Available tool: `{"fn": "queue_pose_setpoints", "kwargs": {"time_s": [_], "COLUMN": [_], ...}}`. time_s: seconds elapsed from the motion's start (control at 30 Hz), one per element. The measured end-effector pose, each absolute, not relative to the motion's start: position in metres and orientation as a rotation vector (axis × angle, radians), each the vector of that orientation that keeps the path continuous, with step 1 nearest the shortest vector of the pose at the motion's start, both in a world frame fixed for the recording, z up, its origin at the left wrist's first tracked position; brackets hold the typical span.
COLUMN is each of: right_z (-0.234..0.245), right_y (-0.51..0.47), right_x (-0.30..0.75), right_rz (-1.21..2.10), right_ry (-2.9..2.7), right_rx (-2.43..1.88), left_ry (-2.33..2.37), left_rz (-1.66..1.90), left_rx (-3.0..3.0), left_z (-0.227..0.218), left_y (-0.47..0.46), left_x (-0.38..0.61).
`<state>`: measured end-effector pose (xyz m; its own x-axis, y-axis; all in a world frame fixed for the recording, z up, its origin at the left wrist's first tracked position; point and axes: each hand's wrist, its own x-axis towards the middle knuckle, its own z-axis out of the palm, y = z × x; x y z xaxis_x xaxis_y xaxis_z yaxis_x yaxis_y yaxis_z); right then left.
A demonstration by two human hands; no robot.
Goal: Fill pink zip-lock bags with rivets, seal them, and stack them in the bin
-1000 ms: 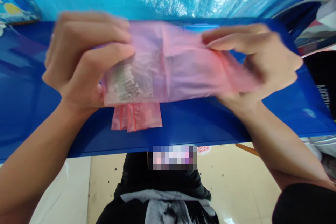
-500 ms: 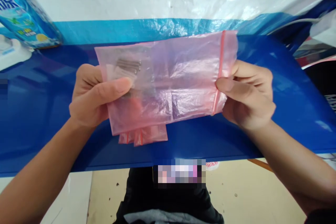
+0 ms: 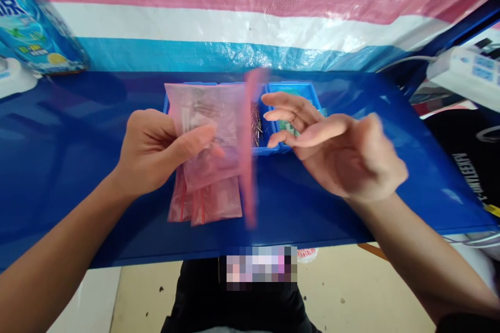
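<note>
My left hand grips a translucent pink zip bag between thumb and fingers, with thin metal pins showing through its plastic. A motion-blurred pink strip stands upright beside it, probably the bag's zip edge. My right hand is in the air with its fingers apart, holding nothing, nearest a blue plastic tray. That tray holds something green. Loose metal pins lie in a blue compartment next to it, partly hidden by the bag. Below my left hand, several pink zip bags lie stacked on the table.
The glossy blue table ends in a front edge above a tiled floor. A large detergent package stands at the back left, and a white power strip sits at the right. A striped woven plastic sheet hangs behind.
My right hand has let go of the bag and opened. The bag now hangs from my left hand, uncovering the blue trays. The view has tilted farther up the table.
</note>
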<state>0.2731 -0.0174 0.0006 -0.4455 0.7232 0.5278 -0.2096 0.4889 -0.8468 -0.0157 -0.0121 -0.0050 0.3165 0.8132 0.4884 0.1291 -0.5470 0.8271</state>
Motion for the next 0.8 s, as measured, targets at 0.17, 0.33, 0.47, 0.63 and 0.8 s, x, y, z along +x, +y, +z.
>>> {"fn": "queue_pose_setpoints", "kwargs": {"time_s": [0.17,0.33,0.47,0.63,0.8], "right_z": [-0.003,-0.007,-0.012,-0.03,-0.043], "right_y": [-0.029,-0.032,-0.034,-0.045,-0.054], "right_x": [0.271,0.268,0.264,0.251,0.242], "right_rz": [1.079,0.96,0.8,0.17,0.09], "right_ry": [-1.912,-1.996,-2.142,-2.596,-2.734], "right_rx": [-0.524,-0.538,-0.506,-0.299,-0.385], "left_ry": [0.702,0.916,1.16,1.427,1.591], "left_rz": [1.135,1.321,1.711,1.54,1.262], "left_rx": [1.978,1.893,1.786,2.064,2.491], "left_z": [0.0,0.0,-0.016,-0.027,-0.019], "left_y": [-0.016,-0.014,0.008,0.031,0.025], "left_x": [-0.005,-0.004,-0.018,-0.041,-0.041]}}
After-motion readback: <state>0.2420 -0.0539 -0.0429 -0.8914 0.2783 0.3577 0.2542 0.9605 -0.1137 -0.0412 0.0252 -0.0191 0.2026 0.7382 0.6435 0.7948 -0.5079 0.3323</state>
